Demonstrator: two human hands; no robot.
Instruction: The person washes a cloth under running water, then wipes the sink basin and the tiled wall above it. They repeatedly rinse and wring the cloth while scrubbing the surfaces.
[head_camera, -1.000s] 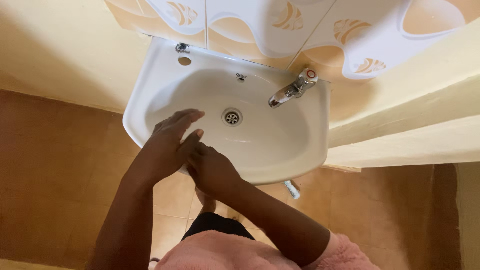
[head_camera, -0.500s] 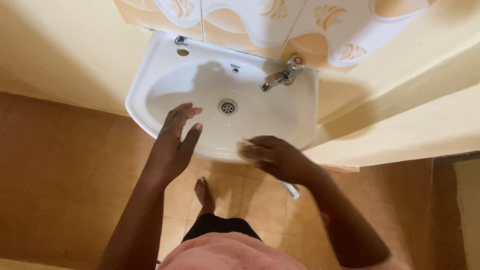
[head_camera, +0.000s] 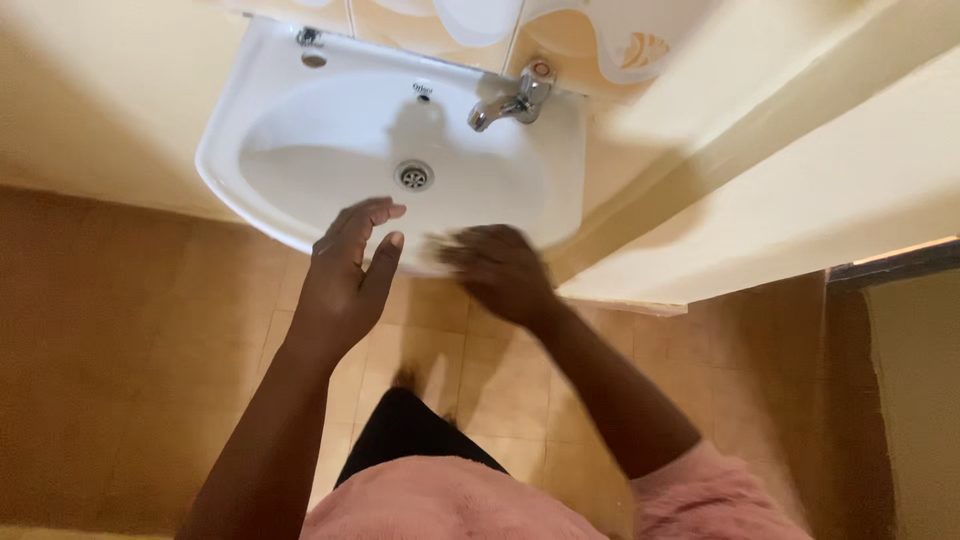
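A white wall-mounted basin (head_camera: 250, 80) hangs ahead of me, with a round metal drain (head_camera: 413, 176) in its bowl and a chrome tap (head_camera: 508, 101) at its back right. My left hand (head_camera: 347, 270) hovers over the basin's front rim, fingers straight and apart, holding nothing. My right hand (head_camera: 495, 270) is just to its right at the front rim, blurred by motion, back of the hand up and fingers curled downward. Nothing shows in it. The two hands are apart. No water shows at the tap.
Patterned orange and white wall tiles (head_camera: 600, 35) rise behind the basin. A cream ledge (head_camera: 760, 200) runs along the right. Orange floor tiles (head_camera: 120, 350) lie below. My pink sleeve (head_camera: 700, 495) and dark clothing (head_camera: 400, 430) fill the bottom.
The hands were pressed together over the basin, then came apart. My right hand swung out to the right and back toward the left hand. The view shifted, with the basin now higher and further left.
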